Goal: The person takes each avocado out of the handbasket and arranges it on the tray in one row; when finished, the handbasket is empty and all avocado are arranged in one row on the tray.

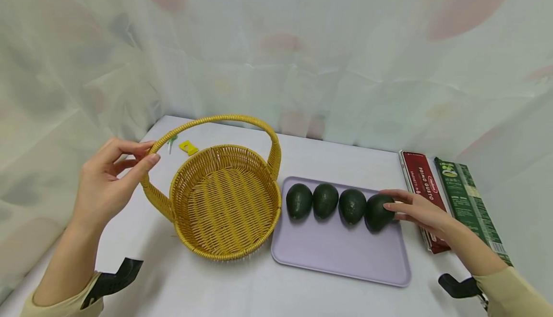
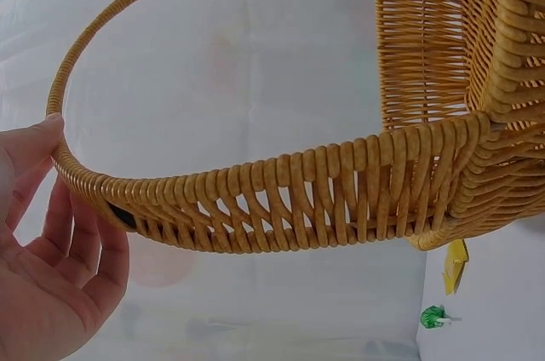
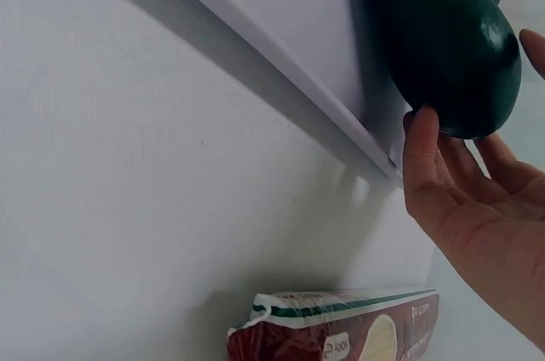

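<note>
left hand: the left hand was at the handle of the wicker basket; thumb and fingertips pinched the arched handle near its left end; in the left wrist view the thumb lay on top of the handle and the fingers curled under it
right hand: the right hand was at the rightmost avocado; fingers were fairly straight and cupped loosely against the fruit's right side, touching it; whether they gripped it could not be told
basket: yellow, woven, round, standing on the white table just left of the tray; its rim seemed to touch the tray's left edge; nothing lay inside it
tray: pale lilac, flat, rectangular; 4 dark green avocados stood in 1 row along its far side, close together
avocado: the one touched sat at the right end of the row, near the tray's right edge
packets: 1 red pasta packet and 1 green packet lay side by side on the table, right of the tray
small items: 1 yellow clip and 1 green bit lay behind the basket
backdrop: a pale curtain with faded blotches hung behind the table
</note>
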`<action>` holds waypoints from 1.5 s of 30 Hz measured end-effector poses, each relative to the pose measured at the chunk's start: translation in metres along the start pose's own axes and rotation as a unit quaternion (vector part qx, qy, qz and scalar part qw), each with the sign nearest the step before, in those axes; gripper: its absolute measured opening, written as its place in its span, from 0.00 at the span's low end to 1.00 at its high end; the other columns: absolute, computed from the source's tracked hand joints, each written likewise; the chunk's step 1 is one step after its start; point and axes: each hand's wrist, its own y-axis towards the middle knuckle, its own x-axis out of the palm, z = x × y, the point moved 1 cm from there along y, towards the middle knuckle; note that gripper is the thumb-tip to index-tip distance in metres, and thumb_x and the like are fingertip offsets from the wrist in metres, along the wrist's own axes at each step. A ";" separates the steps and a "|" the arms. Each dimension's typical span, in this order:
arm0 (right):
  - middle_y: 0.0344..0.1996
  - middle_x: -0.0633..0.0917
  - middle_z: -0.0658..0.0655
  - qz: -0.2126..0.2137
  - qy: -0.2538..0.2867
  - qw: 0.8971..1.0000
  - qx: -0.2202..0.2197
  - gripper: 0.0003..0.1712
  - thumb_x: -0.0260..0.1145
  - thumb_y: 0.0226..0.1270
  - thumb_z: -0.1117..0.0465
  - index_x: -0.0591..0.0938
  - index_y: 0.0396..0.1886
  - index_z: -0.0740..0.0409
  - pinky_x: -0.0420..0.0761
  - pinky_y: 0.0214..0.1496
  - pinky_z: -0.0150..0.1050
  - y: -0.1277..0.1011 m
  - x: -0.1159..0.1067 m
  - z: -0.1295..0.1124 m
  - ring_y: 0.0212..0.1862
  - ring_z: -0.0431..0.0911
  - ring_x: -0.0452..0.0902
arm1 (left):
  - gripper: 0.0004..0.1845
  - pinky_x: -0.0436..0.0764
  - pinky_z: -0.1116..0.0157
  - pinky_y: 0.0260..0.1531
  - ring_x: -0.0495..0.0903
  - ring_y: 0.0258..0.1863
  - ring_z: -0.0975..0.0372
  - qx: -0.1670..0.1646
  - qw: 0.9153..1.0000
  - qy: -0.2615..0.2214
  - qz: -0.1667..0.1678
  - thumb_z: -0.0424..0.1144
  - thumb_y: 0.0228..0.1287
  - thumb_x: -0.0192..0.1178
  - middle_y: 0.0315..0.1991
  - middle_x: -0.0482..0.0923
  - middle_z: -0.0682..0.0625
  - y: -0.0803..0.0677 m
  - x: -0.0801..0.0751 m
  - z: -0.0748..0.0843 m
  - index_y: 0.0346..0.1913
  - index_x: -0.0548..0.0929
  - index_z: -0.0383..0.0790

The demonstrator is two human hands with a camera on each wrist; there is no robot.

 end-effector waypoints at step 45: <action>0.62 0.74 0.67 0.121 -0.169 0.977 -0.053 0.30 0.64 0.70 0.49 0.72 0.67 0.56 0.69 0.55 0.70 -0.009 0.002 -0.006 0.64 0.66 0.66 | 0.10 0.79 0.79 0.40 0.80 0.45 0.65 0.009 1.000 0.003 0.001 0.15 0.51 0.64 0.35 0.80 0.52 0.001 0.000 0.000 0.39 0.81 0.19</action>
